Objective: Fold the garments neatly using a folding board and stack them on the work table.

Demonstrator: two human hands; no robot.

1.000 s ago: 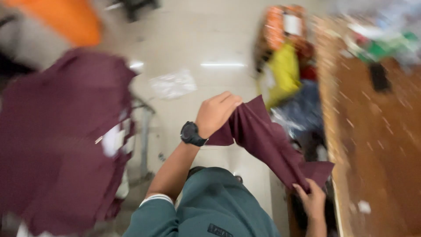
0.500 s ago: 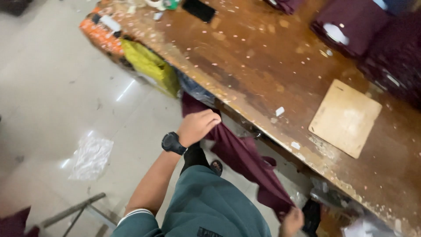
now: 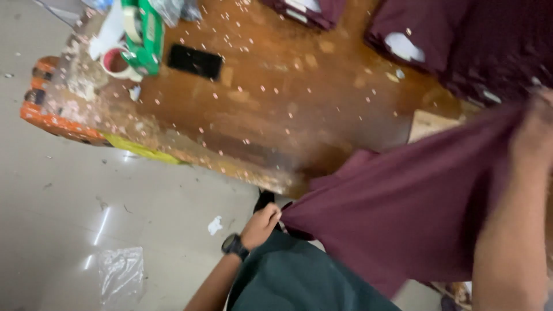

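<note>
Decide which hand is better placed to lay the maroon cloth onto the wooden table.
Probably the right hand: it holds the maroon cloth up over the table, while the left hand grips a corner low, off the table's edge.

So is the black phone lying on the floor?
No, the black phone lies flat on the brown wooden table, near the green tape dispenser.

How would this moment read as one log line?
left hand: grips maroon garment corner | right hand: lifts its other end, blurred | wooden table: behind, folded maroon stacks
</note>
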